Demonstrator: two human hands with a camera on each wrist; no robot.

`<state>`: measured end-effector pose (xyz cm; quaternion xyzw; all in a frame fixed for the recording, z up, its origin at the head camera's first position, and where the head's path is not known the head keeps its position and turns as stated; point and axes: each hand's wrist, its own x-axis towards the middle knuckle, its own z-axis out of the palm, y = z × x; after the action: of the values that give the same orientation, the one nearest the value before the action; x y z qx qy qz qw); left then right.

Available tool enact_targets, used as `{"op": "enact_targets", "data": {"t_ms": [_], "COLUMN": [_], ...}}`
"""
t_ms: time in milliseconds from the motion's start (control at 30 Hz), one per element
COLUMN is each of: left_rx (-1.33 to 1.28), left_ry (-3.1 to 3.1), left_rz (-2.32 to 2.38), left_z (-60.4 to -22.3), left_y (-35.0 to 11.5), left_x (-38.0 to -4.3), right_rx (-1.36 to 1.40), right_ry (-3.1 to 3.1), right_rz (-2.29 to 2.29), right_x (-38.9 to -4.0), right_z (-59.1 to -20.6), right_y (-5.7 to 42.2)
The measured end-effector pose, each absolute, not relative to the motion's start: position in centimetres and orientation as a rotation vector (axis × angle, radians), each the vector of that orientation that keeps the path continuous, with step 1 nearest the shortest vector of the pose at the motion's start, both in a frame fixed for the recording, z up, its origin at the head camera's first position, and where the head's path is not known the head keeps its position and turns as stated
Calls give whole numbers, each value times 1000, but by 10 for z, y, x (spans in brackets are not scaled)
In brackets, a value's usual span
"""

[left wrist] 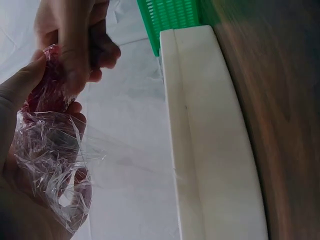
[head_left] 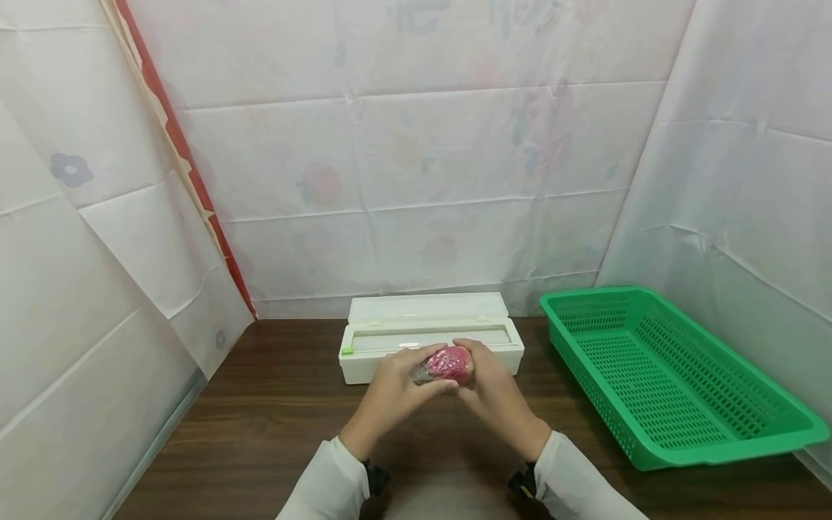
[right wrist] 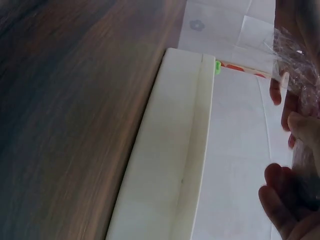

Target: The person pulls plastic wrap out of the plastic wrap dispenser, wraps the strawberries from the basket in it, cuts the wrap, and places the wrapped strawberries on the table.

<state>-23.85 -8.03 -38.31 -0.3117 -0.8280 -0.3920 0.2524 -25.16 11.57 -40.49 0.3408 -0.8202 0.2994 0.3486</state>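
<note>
Both hands hold a rounded red item (head_left: 450,363) wrapped in clear cling film, in front of the white box. My left hand (head_left: 393,386) grips its left side, thumb and fingers curled round it. Opposite, my right hand (head_left: 495,390) grips the other end. Loose, crumpled cling film (left wrist: 50,160) trails from the item across the left palm in the left wrist view. The item's kind I cannot tell under the shiny film. In the right wrist view, the right hand's fingers (right wrist: 277,200) cover much of it.
A white cling film dispenser (head_left: 370,368) with its lid raised and a green slider (head_left: 347,351) sits behind the hands on the dark wooden table (head_left: 214,440). To the right lies a green plastic basket (head_left: 588,390). White sheeting (head_left: 416,159) encloses the back and sides.
</note>
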Motion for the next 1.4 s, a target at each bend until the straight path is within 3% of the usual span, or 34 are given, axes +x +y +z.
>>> {"op": "enact_targets", "data": {"t_ms": [267,467,767,1167,1400], "left_rx": [-859,-876,-840,-857,-870], "left_ry": [-2271,-2265,-2254,-2305,-2338], "left_rz": [-1064,-995,-1041,-1192,-1099], "left_z": [-382,-379,-376,-378,-374], "left_y": [-79,-87,-93,-90,-92], "left_x": [-236,-238,-241,-235,-235], "right_rx": [881,1027,709,1102,949], "right_ry": [-2154,-2304,-2363,-2004,-2159], "right_rz": [835,1215,1981,2677,2539], "right_x": [-249,-246,-253,-254,-253], "right_z": [-400,-393,-385,-388,-389], "right_y": [115,123,128,125,124]}}
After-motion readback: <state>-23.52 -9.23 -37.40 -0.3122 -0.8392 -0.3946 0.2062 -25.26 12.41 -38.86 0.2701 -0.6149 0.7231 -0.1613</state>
